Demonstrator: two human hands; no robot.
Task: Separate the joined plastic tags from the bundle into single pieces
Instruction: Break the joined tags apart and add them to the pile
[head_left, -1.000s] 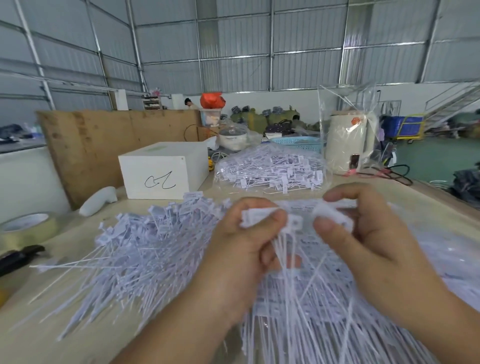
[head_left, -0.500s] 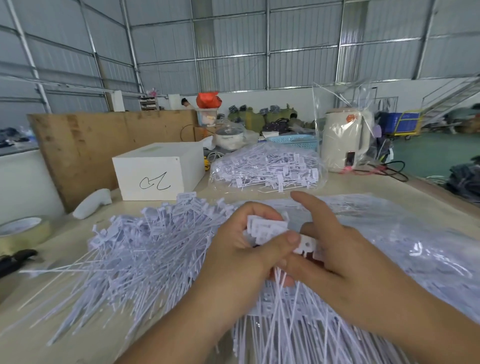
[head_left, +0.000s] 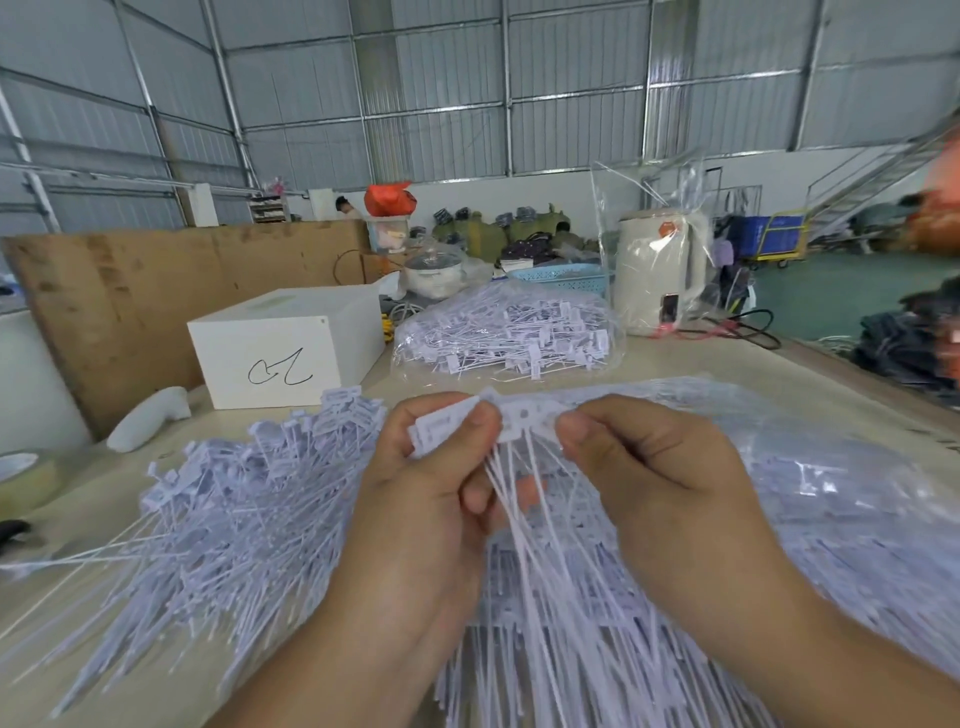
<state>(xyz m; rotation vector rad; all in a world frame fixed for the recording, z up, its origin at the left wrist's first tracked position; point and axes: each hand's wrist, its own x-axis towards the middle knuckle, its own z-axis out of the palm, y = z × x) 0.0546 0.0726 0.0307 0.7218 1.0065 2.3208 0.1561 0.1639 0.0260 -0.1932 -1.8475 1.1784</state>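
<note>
A strip of joined white plastic tags (head_left: 522, 422) is held up over the table, its thin tails hanging down between my hands. My left hand (head_left: 436, 499) pinches the strip's left end with thumb and fingers. My right hand (head_left: 654, 467) pinches the right end. A heap of single tags (head_left: 223, 519) lies fanned out to the left on the table. Under my hands and off to the right lies a large bundle of joined tags (head_left: 779, 545) on clear plastic.
A clear bag of tags (head_left: 509, 332) sits behind my hands. A white box (head_left: 280, 353) stands at back left, a bagged kettle (head_left: 660, 270) at back right. A tape roll (head_left: 26, 473) lies at the left edge. Brown board (head_left: 130, 301) leans behind the box.
My hands have risen and drawn apart, so the strip now stretches between them. Half a second ago they were lower and close together on it.
</note>
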